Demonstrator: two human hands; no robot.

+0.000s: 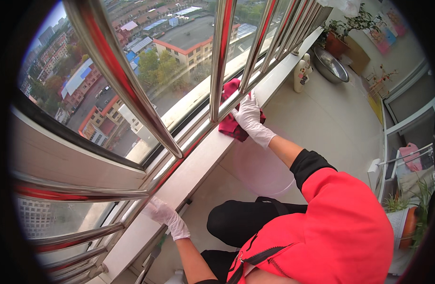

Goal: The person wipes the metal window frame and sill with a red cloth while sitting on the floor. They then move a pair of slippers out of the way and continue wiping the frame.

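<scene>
My right hand (250,119), in a thin white glove, presses a dark-red and black checked cloth (233,124) onto the white window sill (203,151). Part of the cloth passes beneath the bottom rail (196,140) of a stainless-steel window guard and bunches up on its far side. My left hand (166,216), gloved the same way, rests at the sill against the rail further down. Its fingertips are blurred, so whether they curl around the rail cannot be told. Under my right forearm stands a pale pink translucent basin (261,167) on the floor.
Upright steel bars (222,60) rise between me and the window glass. Light tiles cover the floor (320,120). Beyond the right hand stand a white figurine (301,76), a metal basin (331,65) and a potted plant (336,44). A metal pole (150,262) leans near my left forearm.
</scene>
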